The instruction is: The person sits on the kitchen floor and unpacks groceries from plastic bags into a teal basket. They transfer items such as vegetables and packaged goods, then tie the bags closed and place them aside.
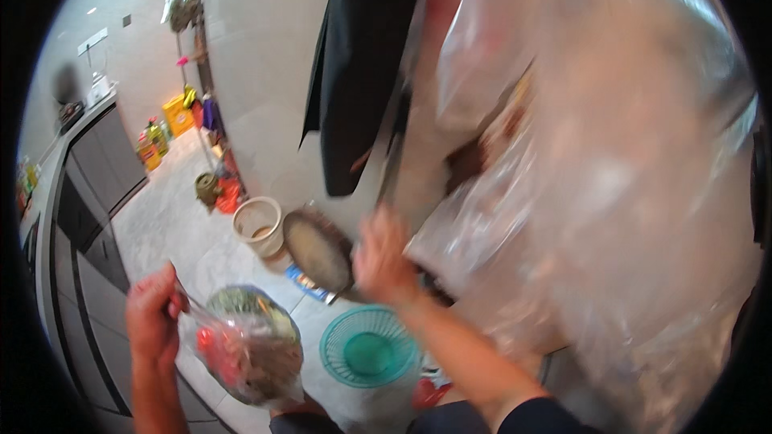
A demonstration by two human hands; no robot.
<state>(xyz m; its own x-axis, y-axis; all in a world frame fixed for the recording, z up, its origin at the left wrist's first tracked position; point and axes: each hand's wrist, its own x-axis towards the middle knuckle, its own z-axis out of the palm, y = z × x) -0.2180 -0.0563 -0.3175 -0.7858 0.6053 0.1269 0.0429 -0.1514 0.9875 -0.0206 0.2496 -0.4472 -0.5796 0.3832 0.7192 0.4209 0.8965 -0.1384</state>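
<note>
My left hand is closed around the gathered top of a clear plastic bag. Red and brownish contents show through its film, and leafy green matter shows at its far side; I cannot tell exactly what they are. My right hand is blurred, beside a large sheet or bag of clear plastic that fills the right side. Whether its fingers hold anything cannot be made out. Below it, a turquoise plastic basket rests on the floor. A dark oval pan or basin is just left of that hand.
A whitish plastic bucket stands beyond the basin, with a blue packet on the tiled floor nearby. Black cloth hangs ahead. Grey cabinets line the left side. Bottles and a yellow box stand by the wall.
</note>
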